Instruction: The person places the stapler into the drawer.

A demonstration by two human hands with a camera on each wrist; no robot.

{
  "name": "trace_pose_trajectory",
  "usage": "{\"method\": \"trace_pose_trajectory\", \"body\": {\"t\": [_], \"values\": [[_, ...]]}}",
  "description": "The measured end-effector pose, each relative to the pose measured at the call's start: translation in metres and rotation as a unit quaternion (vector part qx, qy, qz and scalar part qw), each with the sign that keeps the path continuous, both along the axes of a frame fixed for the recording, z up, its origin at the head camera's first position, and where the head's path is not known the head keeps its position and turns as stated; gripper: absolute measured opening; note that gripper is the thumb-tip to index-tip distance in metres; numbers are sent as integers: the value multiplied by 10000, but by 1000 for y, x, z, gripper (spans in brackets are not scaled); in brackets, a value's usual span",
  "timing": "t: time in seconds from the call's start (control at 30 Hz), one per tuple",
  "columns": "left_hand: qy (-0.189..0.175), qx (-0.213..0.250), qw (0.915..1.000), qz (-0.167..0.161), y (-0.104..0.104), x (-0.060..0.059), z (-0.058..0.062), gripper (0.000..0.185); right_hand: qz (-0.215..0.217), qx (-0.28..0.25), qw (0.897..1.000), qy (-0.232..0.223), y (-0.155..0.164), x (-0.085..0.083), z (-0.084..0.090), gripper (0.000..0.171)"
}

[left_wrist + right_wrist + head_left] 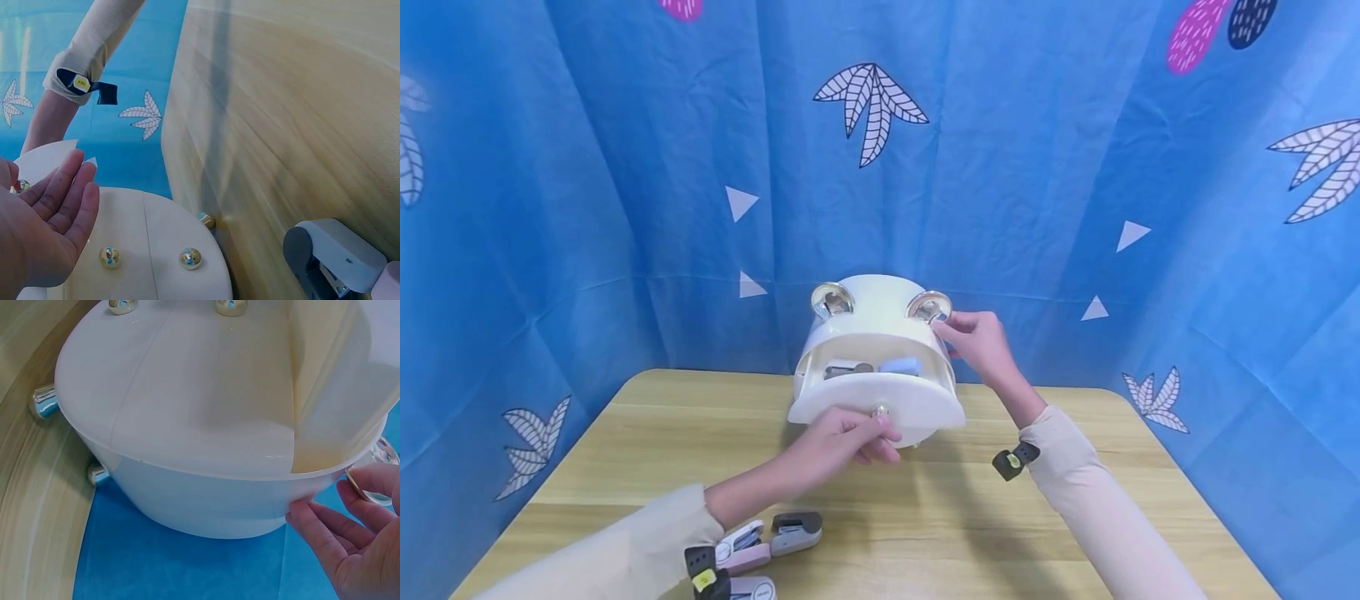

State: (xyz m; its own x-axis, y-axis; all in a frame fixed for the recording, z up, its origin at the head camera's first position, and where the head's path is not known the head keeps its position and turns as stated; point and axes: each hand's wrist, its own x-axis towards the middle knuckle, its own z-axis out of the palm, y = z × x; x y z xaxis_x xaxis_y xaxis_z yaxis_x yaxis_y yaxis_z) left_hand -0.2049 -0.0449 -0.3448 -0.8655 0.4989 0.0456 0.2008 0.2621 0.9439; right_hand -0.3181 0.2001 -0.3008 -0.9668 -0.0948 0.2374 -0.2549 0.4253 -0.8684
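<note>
A white rounded drawer box with two shiny gold ears and gold knobs stands at the back of the table. Its top drawer is pulled out; a dark grey and white item and a light blue item lie inside. My left hand pinches the gold knob on that drawer's front between thumb and index finger, its other fingers extended below. My right hand holds the right gold ear by its edge, with other fingertips against the white side wall.
Several small staplers lie at the table's front left by my left forearm, among them a grey one and a pink one. A blue patterned curtain hangs right behind the wooden table.
</note>
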Motion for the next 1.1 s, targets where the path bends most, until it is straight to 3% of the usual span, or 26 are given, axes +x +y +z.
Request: {"method": "trace_pose_trajectory", "body": {"t": [0.47,1.1], "values": [[-32,113,9999,77,-1,-29,-1,50,-1,16,10000,-88,0,2,-1,28],[-48,111,9988,466,3,-63,-1,46,-29,-51,9999,-99,1,1,1,27]]}}
